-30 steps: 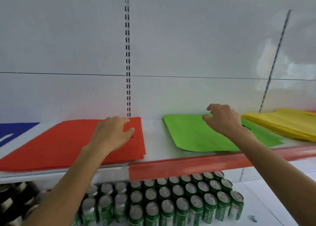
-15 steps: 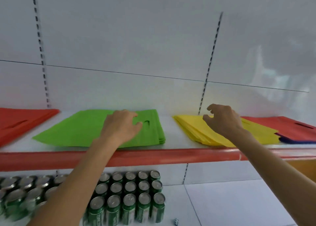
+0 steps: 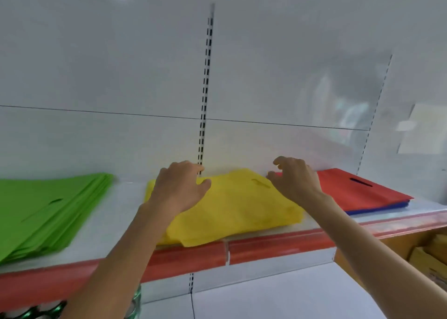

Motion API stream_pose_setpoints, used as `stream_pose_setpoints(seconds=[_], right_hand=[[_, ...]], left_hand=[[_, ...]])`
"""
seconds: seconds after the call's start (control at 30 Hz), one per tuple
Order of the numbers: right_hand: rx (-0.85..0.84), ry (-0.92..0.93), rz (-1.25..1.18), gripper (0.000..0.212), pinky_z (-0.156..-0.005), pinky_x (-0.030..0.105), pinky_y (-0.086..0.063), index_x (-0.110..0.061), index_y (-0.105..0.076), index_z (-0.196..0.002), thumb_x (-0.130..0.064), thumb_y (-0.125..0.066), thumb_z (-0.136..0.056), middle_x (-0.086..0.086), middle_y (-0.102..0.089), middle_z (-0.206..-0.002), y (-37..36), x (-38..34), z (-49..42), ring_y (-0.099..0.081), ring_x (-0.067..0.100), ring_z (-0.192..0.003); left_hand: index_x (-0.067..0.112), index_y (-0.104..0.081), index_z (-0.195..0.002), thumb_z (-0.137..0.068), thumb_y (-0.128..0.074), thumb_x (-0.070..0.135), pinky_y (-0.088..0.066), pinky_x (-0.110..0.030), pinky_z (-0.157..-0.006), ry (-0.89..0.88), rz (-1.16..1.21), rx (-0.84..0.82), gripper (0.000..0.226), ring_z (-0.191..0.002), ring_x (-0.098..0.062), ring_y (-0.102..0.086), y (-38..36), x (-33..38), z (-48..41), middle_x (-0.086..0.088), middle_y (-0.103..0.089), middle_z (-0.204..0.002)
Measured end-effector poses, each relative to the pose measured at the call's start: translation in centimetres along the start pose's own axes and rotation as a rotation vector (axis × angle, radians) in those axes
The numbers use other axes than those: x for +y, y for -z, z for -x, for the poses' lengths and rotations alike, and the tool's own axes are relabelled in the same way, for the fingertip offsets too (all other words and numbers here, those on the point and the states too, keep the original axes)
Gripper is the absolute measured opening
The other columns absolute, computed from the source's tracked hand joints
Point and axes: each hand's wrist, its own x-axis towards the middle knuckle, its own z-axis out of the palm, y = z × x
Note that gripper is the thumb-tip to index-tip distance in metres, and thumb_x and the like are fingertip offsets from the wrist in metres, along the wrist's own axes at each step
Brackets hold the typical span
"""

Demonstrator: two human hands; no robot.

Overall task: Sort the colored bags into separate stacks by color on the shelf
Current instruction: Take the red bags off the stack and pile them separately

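Note:
A stack of yellow bags (image 3: 232, 212) lies in the middle of the white shelf (image 3: 123, 222). My left hand (image 3: 180, 188) hovers over its left part, fingers loosely curled, holding nothing. Over the stack's right rear corner hangs my right hand (image 3: 294, 179), fingers relaxed and empty. A stack of green bags (image 3: 46, 210) lies at the left. At the right a red bag (image 3: 358, 190) tops a mixed pile, with a blue bag (image 3: 377, 208) showing beneath its front edge.
The shelf has a red front strip (image 3: 266, 248) and a white back wall with slotted uprights (image 3: 205, 96). Green cans (image 3: 135, 304) stand on the level below at the lower left. Cardboard boxes (image 3: 433, 256) sit at the lower right.
The view has swung to the right along the shelf. The yellow stack now lies between my hands, the green stack has slid to the left, and the red-and-blue pile has come closer.

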Motion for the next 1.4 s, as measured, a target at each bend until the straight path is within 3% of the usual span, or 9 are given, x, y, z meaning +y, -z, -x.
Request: stream_pose_setpoints(seconds=[0.17, 0.37, 0.67, 0.8, 1.0, 1.2, 1.4], right_hand=[[-0.006, -0.042, 0.048, 0.035, -0.079, 0.032, -0.043, -0.015, -0.055, -0.124, -0.028, -0.052, -0.092, 0.005, -0.06, -0.12, 1.2, 8.0, -3.7, -0.056, 0.028, -0.109], [-0.013, -0.051, 0.052, 0.041, -0.087, 0.033, -0.043, -0.016, -0.051, -0.131, -0.029, -0.05, -0.093, 0.004, -0.058, -0.127, 2.1, 17.3, -6.0, -0.055, 0.027, -0.113], [-0.054, -0.024, 0.081, 0.036, -0.085, 0.033, -0.043, -0.019, -0.057, -0.125, -0.028, -0.052, -0.09, 0.003, -0.062, -0.119, 2.6, 33.0, -11.6, -0.056, 0.026, -0.11], [-0.103, -0.051, 0.064, 0.034, -0.08, 0.032, -0.042, -0.017, -0.058, -0.122, -0.026, -0.053, -0.089, 0.005, -0.063, -0.115, 1.5, 37.8, -13.4, -0.058, 0.027, -0.104], [-0.207, -0.071, 0.023, 0.036, -0.075, 0.031, -0.041, -0.014, -0.058, -0.12, -0.033, -0.056, -0.089, 0.007, -0.062, -0.116, -0.4, 41.5, -14.2, -0.058, 0.028, -0.103], [-0.246, -0.082, -0.004, 0.046, -0.077, 0.032, -0.041, -0.01, -0.061, -0.114, -0.047, -0.058, -0.087, 0.01, -0.059, -0.116, -1.6, 42.5, -15.2, -0.058, 0.032, -0.103], [-0.264, -0.072, -0.001, 0.042, -0.066, 0.029, -0.038, -0.009, -0.06, -0.087, -0.051, -0.056, -0.086, 0.009, -0.06, -0.093, -2.9, 42.4, -15.6, -0.053, 0.028, -0.078]], left_hand=[[0.024, -0.046, -0.135, -0.094, -0.044, 0.043, -0.034, -0.035, -0.102, -0.073, 0.01, -0.003, 0.046, -0.125, -0.021, -0.044, -2.2, 7.4, -4.6, -0.001, -0.049, -0.136], [0.022, -0.051, -0.131, -0.093, -0.045, 0.043, -0.035, -0.034, -0.098, -0.08, -0.018, -0.013, 0.044, -0.123, -0.023, -0.045, -6.5, 15.7, -7.8, -0.002, -0.052, -0.133], [0.019, -0.058, -0.124, -0.09, -0.052, 0.035, -0.041, -0.031, -0.093, 0.023, 0.12, 0.074, 0.039, -0.115, -0.023, -0.052, -14.9, 27.3, -11.9, -0.005, -0.06, -0.12], [0.021, -0.05, -0.132, -0.09, -0.049, 0.045, -0.037, -0.034, -0.099, 0.176, -0.053, -0.071, 0.049, -0.124, -0.028, -0.044, -17.8, 28.8, -13.3, -0.009, -0.05, -0.133], [0.017, -0.056, -0.126, -0.092, -0.043, 0.047, -0.041, -0.038, -0.098, 0.258, -0.083, -0.069, 0.047, -0.12, -0.029, -0.047, -20.6, 29.4, -14.0, -0.014, -0.051, -0.128], [0.027, -0.05, -0.132, -0.094, -0.036, 0.052, -0.035, -0.036, -0.099, 0.321, -0.259, -0.174, 0.048, -0.123, -0.034, -0.041, -21.6, 30.0, -14.0, -0.012, -0.051, -0.133], [0.027, -0.047, -0.135, -0.096, -0.029, 0.051, -0.034, -0.035, -0.099, 0.329, -0.317, -0.196, 0.05, -0.123, -0.03, -0.044, -21.6, 30.1, -14.1, -0.008, -0.052, -0.133]])
